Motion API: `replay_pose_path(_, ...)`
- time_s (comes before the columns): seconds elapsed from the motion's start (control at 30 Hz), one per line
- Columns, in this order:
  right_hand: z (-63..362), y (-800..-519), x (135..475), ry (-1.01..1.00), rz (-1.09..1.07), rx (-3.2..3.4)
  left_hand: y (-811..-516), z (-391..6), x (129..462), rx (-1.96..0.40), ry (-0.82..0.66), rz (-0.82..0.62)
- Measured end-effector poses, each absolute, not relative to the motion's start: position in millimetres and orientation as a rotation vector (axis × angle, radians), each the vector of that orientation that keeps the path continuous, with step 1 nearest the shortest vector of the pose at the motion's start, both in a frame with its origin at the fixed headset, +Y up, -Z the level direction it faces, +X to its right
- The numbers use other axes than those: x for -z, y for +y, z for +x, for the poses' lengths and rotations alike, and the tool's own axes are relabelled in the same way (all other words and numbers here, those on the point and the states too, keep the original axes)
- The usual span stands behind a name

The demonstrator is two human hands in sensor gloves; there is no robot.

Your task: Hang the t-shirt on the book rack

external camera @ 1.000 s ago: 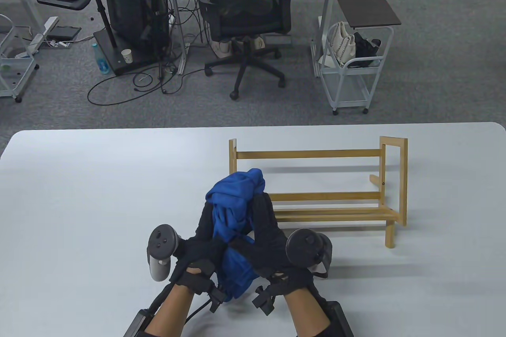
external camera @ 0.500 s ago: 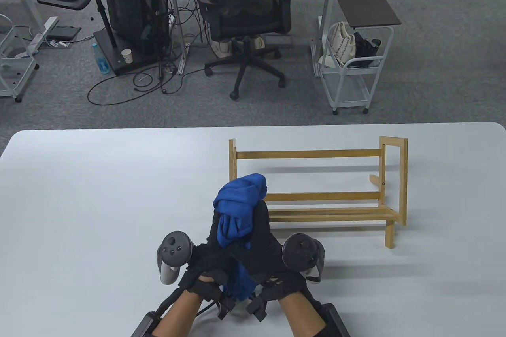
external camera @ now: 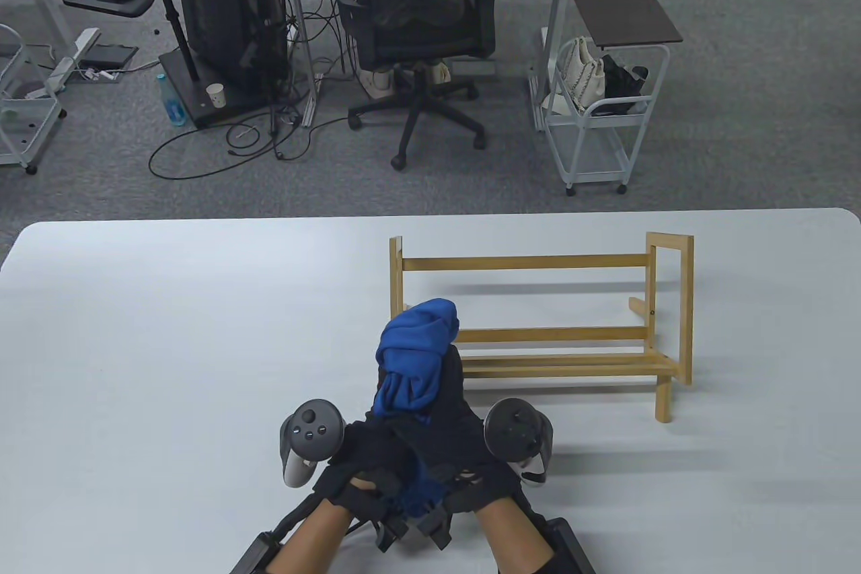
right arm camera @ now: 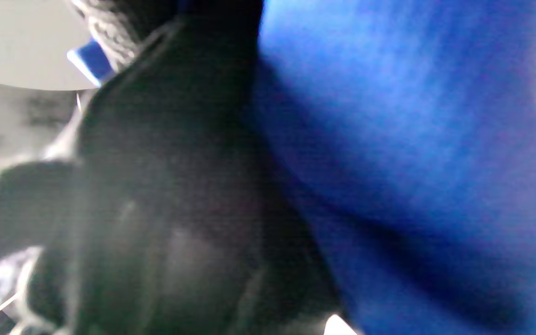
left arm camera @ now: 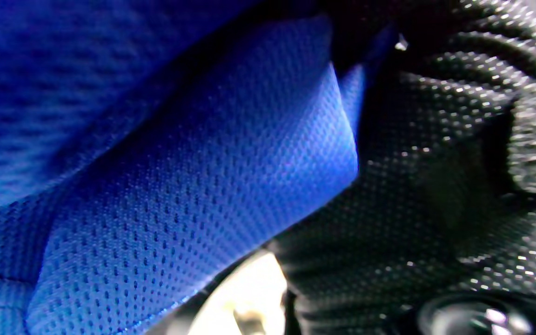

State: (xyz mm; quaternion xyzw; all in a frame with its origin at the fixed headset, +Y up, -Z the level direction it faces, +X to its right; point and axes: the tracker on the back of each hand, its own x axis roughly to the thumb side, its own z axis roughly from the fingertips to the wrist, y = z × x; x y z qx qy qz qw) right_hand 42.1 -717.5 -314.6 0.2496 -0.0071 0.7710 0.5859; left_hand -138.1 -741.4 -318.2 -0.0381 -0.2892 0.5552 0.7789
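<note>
One blue t-shirt (external camera: 417,348), one wooden book rack (external camera: 558,305), two gloved hands.

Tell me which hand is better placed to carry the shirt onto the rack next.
Right, probably. Both hands grip the bunched blue shirt, but the right hand is on the side where the wooden rack stands, while the left hand would have to reach across.

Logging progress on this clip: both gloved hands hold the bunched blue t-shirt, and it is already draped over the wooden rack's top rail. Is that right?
Not quite. Both the left hand and the right hand do hold the bunched blue t-shirt, but it is not draped on the wooden rack; its top rail is bare. The table view shows the shirt between the hands, in front of the rack's left end.
</note>
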Motion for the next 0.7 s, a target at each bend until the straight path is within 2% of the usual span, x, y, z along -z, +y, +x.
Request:
replay_pose_path(0.13, 50, -721, 322, 0.021, 0.567, -1.759, -744, -136, 320, -1.217, -0.641, -0.133)
replay_pose_path(0.53, 63, -713, 326, 0.106, 0.59, -1.866, -742, -137, 318, -1.256, -0.664, -0.163)
replay_pose_path(0.7, 66, -711, 325, 0.034, 0.587, -1.881, -742, -138, 318, -1.254, -0.669, -0.17)
